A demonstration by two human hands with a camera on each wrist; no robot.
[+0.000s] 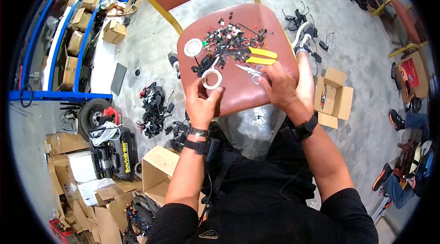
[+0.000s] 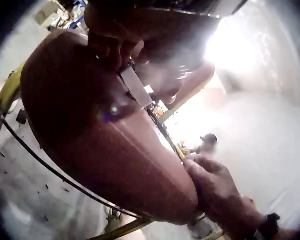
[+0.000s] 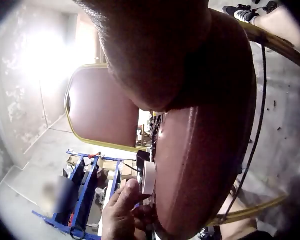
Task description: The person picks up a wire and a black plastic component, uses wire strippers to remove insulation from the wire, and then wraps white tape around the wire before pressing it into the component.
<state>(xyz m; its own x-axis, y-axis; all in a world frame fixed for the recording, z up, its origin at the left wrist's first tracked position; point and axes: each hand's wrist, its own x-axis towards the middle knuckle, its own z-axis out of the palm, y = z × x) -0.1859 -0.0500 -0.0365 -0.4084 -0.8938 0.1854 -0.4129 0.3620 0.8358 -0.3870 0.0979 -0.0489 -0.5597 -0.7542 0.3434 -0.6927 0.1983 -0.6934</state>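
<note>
Over the seat (image 1: 238, 99), the left hand (image 1: 200, 106) has its grip clamped round a tape roll (image 1: 205, 79); the right hand (image 1: 281, 86) pinches scissors (image 1: 252, 71).

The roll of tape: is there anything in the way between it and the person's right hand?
Yes, the scissors lie between them on the chair seat, handles at the right hand. Nothing visible separates the tape roll from the left hand gripping it.
</note>
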